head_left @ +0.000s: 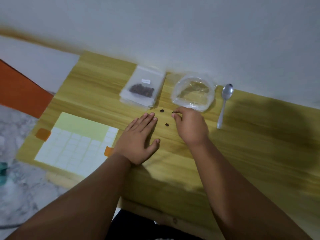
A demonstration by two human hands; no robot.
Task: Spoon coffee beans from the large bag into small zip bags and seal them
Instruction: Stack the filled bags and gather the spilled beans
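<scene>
Two hands work over the wooden table (pixel 251 161): the left hand (pixel 138 141) rests flat with its fingers straight, and the right hand (pixel 190 127) pinches a coffee bean (pixel 173 112) between thumb and forefinger. From the right hand, the clear large bag (pixel 194 92) lies at twelve o'clock, the stacked small zip bags (pixel 142 91) at ten, the spoon (pixel 224 104) at two, and two loose beans (pixel 162 110) at nine.

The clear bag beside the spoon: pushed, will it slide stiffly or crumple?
The clear bag probably crumples: its thin film shows wrinkles. It looks nearly empty, so it is likely light and may slide easily on the wooden table.
</scene>
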